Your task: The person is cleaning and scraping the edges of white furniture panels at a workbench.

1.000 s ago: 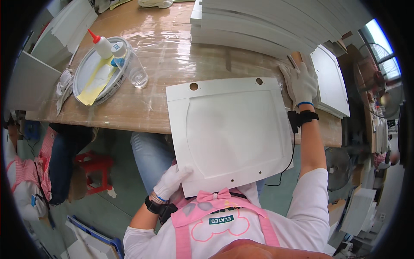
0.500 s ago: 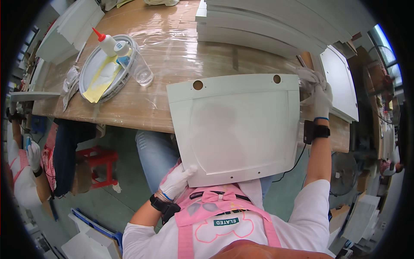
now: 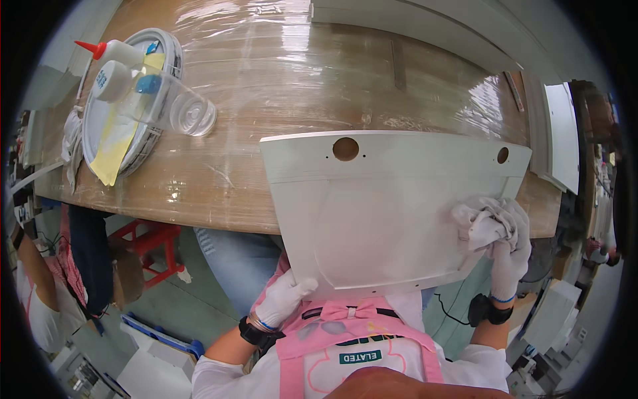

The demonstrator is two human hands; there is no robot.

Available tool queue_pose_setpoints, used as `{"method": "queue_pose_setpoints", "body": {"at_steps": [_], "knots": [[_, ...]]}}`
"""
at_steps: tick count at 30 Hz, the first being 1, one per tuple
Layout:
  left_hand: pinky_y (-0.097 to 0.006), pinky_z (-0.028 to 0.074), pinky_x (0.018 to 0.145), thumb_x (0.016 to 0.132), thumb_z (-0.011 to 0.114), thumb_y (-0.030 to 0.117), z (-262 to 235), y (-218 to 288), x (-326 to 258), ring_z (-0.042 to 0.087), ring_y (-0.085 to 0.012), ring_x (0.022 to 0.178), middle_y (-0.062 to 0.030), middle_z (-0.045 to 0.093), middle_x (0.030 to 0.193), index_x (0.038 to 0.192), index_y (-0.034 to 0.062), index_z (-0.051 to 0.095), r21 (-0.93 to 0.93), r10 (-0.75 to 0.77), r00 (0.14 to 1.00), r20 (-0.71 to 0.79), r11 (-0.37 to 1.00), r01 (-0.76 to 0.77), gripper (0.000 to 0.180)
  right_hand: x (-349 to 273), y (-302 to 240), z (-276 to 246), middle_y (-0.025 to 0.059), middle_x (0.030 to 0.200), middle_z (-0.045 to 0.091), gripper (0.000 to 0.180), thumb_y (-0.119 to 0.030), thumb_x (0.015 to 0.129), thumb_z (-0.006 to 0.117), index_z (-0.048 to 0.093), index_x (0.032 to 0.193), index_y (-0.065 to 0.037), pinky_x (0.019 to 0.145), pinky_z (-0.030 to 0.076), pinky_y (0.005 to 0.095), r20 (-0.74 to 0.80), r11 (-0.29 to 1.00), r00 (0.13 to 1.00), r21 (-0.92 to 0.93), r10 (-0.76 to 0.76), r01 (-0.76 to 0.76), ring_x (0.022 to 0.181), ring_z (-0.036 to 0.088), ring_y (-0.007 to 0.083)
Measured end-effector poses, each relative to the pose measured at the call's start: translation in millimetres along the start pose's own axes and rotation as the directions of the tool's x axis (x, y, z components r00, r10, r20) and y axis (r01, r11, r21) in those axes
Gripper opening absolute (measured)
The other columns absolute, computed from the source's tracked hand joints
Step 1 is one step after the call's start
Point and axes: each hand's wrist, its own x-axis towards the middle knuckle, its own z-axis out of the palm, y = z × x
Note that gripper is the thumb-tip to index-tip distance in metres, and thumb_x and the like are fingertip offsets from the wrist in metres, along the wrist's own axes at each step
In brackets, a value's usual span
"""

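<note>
A white panel (image 3: 379, 199) with two round holes near its far edge rests partly on the wooden table (image 3: 266, 100) and leans toward my lap. My left hand (image 3: 282, 299), in a white glove, grips the panel's near left corner. My right hand (image 3: 508, 243), also gloved, presses a crumpled white cloth (image 3: 478, 223) against the panel's right side.
At the table's left stands a round white tray (image 3: 143, 143) with a glue bottle (image 3: 109, 56), a yellow sheet (image 3: 119, 143) and a clear plastic cup (image 3: 179, 110). White panels (image 3: 412, 26) are stacked at the far side and right. A red stool (image 3: 153, 249) stands under the table.
My right hand came down from the panel's far right corner and now holds a white cloth against the panel's right side. The panel sits closer to me.
</note>
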Motion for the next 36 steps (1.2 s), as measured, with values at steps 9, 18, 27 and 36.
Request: {"method": "queue_pose_setpoints", "body": {"at_steps": [9, 18, 27, 36], "knots": [[-0.038, 0.044, 0.106, 0.095, 0.066, 0.019, -7.2, 1.8, 0.4, 0.055, -0.0234, 0.122, -0.0115, 0.059, 0.133, 0.138, -0.0044, 0.049, -0.025, -0.073, 0.992, 0.099, 0.997, 0.076, 0.051, 11.1, -5.0, 56.0, 0.0270, 0.145, 0.048, 0.072, -0.020, 0.066, 0.072, 0.057, 0.133, 0.001, 0.109, 0.039, 0.0511, 0.088, 0.572, 0.848, -0.702, -0.522, 0.425, 0.135, 0.044, 0.0476], [-0.032, 0.040, 0.108, 0.101, 0.059, 0.025, 3.1, 9.6, -2.6, 0.052, -0.0172, 0.125, -0.0074, 0.055, 0.138, 0.143, -0.0033, 0.046, -0.077, 0.069, 0.987, 0.145, 0.995, -0.058, 0.051, 6.7, -37.4, 74.6, 0.0193, 0.128, 0.061, 0.069, 0.002, 0.063, 0.072, 0.058, 0.131, -0.001, 0.098, 0.049, 0.0418, 0.138, 0.845, 0.895, -0.296, -0.423, 0.445, 0.113, 0.062, 0.0367], [-0.031, 0.044, 0.103, 0.102, 0.059, 0.031, 22.0, 19.3, -26.5, 0.055, -0.0149, 0.119, -0.0072, 0.058, 0.131, 0.140, -0.0021, 0.047, -0.080, 0.266, 0.949, 0.171, 0.963, -0.256, 0.052, 29.7, -118.6, 191.2, 0.0177, 0.136, 0.054, 0.047, -0.022, 0.078, 0.073, 0.065, 0.123, -0.013, 0.106, 0.039, 0.0505, 0.271, 0.402, 0.584, -0.508, -0.765, 0.762, 0.127, 0.046, 0.0412], [-0.031, 0.046, 0.101, 0.107, 0.046, 0.023, 20.8, 24.4, -35.4, 0.057, -0.0147, 0.115, -0.0076, 0.060, 0.125, 0.137, -0.0012, 0.047, 0.154, 0.470, 0.872, 0.139, 0.859, -0.488, 0.038, -53.7, -79.9, 114.8, 0.0050, 0.111, 0.067, 0.037, -0.003, 0.084, 0.056, 0.067, 0.119, -0.010, 0.087, 0.055, 0.0386, 0.877, 0.891, 0.238, 0.344, -0.418, 0.298, 0.106, 0.064, 0.0189]]}}
